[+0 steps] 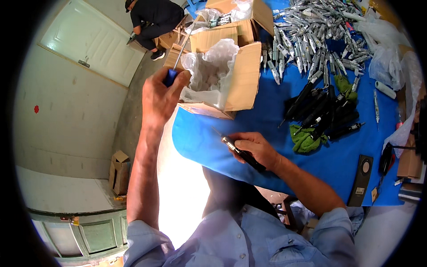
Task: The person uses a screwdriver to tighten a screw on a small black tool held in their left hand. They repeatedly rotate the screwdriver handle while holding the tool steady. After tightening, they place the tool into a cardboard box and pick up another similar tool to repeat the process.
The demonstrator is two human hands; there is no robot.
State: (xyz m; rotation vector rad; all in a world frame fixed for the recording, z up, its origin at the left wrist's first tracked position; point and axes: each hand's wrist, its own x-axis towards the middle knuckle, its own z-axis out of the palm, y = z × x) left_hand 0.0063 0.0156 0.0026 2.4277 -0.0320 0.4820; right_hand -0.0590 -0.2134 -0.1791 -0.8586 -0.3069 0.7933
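Note:
My left hand [161, 97] is raised beside an open cardboard box [246, 78] and closed round a screwdriver [170, 77]. Its blue handle sits in my fist and the long metal shaft points up and away. Over the near edge of the blue-covered table, my right hand [258, 149] grips a slim pen-shaped tool [251, 160]. That tool has a black grip, a silver-and-clear front part and a thin needle-like tip pointing to the far left. A crumpled clear plastic liner [227, 51] fills the box.
Many slim grey pen-shaped pieces [307, 31] are heaped at the far right. Nearer lie several black-handled tools [318, 109] and a green cloth [307, 141]. A dark flat case [360, 180] rests near the right edge. Another person [155, 22] sits at the far left.

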